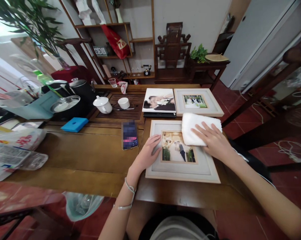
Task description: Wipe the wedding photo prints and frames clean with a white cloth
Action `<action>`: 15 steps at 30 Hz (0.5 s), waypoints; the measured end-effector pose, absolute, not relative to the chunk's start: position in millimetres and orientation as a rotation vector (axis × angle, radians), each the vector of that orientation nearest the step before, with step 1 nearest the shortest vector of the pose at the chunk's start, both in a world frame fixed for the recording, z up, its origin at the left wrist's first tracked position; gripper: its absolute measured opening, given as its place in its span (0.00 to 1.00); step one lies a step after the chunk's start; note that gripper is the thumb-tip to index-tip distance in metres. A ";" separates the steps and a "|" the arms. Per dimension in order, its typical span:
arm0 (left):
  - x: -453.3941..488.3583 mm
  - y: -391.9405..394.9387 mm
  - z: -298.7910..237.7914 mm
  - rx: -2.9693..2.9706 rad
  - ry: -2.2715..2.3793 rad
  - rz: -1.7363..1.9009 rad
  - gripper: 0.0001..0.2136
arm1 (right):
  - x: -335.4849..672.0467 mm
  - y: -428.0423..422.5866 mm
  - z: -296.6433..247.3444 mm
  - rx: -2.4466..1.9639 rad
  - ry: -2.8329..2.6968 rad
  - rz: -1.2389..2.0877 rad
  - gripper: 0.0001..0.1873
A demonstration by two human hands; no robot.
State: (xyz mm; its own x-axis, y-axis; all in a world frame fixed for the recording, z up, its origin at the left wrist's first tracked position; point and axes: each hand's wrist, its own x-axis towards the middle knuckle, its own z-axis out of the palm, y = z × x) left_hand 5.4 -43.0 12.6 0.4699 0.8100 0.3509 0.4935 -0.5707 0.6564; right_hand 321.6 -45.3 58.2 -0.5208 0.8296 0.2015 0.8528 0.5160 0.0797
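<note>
A light-coloured picture frame [154,170] lies flat on the wooden table, holding a photo of a couple embracing [179,148]. My left hand [149,151] rests on the frame's left border, fingers laid out over it and the thumb apart. At the frame's upper right corner, my right hand [213,141] holds a folded white towel [190,125] against the frame, its fingers spread across the top. The thumb of that hand is hidden. Part of the frame's border and the photo's upper right corner are under the towel.
Behind lie another framed photo [213,108] and a white photo panel [150,93] stacked on a dark one. Left of the frame is a phone [129,135]. A tea tray [137,111] carries a lidded white cup [102,105] and bowl [123,103]. A blue box [74,124] stands farther left.
</note>
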 end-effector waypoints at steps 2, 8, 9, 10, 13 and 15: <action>5.6 -43.0 12.3 2.251 1.088 0.903 0.19 | 311.8 -42.7 58.6 -1.505 -2.636 -0.333 0.38; 5.6 -44.3 9.8 2.243 1.093 0.947 0.18 | 278.6 -116.2 79.4 -1.402 -2.905 -0.010 0.39; 5.6 -44.4 9.4 2.242 1.094 0.949 0.18 | 278.1 -130.6 86.3 -1.332 -2.926 0.105 0.40; 5.5 -44.5 9.1 2.242 1.094 0.948 0.18 | 279.8 -141.5 93.6 -1.274 -2.927 0.223 0.42; 5.5 -44.4 8.7 2.245 1.086 0.948 0.19 | 294.2 -145.6 116.3 -1.216 -2.846 0.506 0.44; 5.5 -44.1 8.7 2.250 1.077 0.956 0.19 | 305.3 -124.4 130.7 -1.284 -2.747 0.547 0.41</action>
State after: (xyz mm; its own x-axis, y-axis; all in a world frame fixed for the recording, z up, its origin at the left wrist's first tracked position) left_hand 5.5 -44.1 8.7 0.4502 0.8047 0.3871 0.4802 -0.5837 0.6548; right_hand 305.3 -124.4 130.7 -0.6514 0.7529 -0.0938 0.7315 0.5904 -0.3413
